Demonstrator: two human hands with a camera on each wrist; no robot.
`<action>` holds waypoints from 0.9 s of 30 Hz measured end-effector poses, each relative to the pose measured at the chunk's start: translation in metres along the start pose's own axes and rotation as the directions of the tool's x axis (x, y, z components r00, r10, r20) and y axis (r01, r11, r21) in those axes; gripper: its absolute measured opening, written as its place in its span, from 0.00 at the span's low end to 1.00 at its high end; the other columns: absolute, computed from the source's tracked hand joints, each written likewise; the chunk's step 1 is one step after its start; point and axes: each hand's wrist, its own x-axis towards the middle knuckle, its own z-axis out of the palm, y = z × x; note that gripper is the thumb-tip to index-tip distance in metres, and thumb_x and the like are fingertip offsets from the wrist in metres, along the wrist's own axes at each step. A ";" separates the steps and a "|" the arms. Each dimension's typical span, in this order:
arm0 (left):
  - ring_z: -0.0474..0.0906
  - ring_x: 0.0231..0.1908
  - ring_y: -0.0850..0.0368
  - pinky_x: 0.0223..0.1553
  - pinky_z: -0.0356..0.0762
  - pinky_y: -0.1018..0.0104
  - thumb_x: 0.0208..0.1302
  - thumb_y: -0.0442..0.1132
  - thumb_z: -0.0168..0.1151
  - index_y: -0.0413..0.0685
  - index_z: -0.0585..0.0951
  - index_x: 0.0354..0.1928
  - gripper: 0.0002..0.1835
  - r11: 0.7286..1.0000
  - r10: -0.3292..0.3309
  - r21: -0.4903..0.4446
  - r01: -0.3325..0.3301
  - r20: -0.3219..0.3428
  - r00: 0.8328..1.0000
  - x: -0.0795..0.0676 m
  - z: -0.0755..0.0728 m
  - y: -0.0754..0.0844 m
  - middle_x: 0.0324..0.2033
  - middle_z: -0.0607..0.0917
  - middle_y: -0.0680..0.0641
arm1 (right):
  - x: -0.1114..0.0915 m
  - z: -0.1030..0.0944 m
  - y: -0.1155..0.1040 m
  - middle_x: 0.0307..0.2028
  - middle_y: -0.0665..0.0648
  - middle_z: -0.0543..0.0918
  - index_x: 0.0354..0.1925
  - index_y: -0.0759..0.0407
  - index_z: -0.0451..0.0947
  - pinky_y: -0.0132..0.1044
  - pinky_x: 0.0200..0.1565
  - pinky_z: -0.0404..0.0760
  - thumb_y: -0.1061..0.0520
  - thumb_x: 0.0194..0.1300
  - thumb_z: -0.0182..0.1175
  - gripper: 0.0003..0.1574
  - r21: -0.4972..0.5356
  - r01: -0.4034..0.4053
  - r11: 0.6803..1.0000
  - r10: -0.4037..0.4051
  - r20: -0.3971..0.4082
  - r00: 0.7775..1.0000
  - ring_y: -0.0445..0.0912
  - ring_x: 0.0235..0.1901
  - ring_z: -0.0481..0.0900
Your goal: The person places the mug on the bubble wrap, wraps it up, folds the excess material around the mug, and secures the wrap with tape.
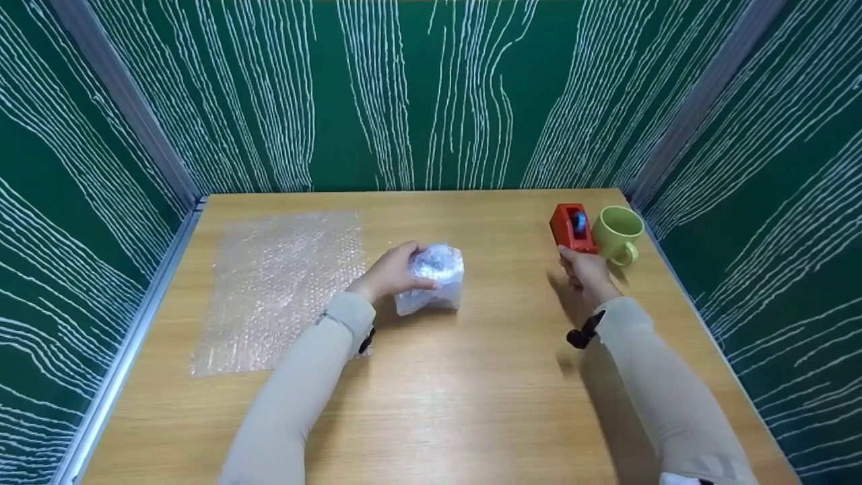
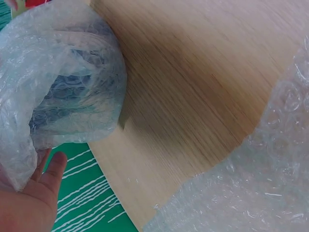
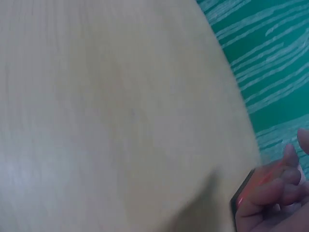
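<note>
A bundle of bubble wrap (image 1: 441, 273) stands near the middle of the table, and something darker shows through its layers in the left wrist view. My left hand (image 1: 397, 273) grips it from the left, thumb on the near side and fingers over the top and far side. At the back right is a red tape dispenser (image 1: 569, 225) with a blue core. My right hand (image 1: 587, 273) is at the dispenser's near end, fingers curled over it in the right wrist view; whether they also pinch the tape, I cannot tell.
A flat sheet of bubble wrap (image 1: 283, 289) covers the left part of the wooden table (image 1: 458, 404). Close beside the dispenser, on its right, stands a green mug (image 1: 617, 236). Green panels (image 1: 417, 101) with white lines enclose the back and sides.
</note>
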 end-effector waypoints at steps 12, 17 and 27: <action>0.74 0.74 0.45 0.81 0.67 0.47 0.58 0.49 0.85 0.50 0.72 0.77 0.47 1.000 0.014 0.003 -0.014 -0.003 1.000 -0.001 -0.001 0.000 0.74 0.78 0.44 | -0.024 0.044 -0.026 0.18 0.44 0.63 0.59 0.54 0.80 0.32 0.28 0.64 0.47 0.83 0.56 0.17 -0.125 0.063 0.990 -0.038 0.195 0.980 0.42 0.21 0.60; 0.73 0.75 0.45 0.81 0.67 0.47 0.58 0.52 0.84 0.51 0.72 0.77 0.47 1.000 0.007 0.017 -0.007 -0.003 1.000 -0.001 0.000 -0.001 0.75 0.77 0.44 | -0.032 0.058 -0.034 0.17 0.44 0.63 0.62 0.55 0.79 0.32 0.27 0.63 0.49 0.83 0.55 0.18 -0.121 0.079 0.989 -0.051 0.217 0.975 0.42 0.20 0.60; 0.72 0.76 0.44 0.82 0.66 0.49 0.58 0.54 0.84 0.47 0.72 0.77 0.48 0.999 0.024 0.032 -0.024 -0.005 1.000 0.000 0.000 -0.002 0.75 0.77 0.43 | -0.039 0.080 -0.046 0.17 0.45 0.61 0.55 0.54 0.83 0.32 0.28 0.63 0.52 0.82 0.56 0.13 -0.091 0.112 0.990 -0.083 0.280 0.956 0.42 0.21 0.58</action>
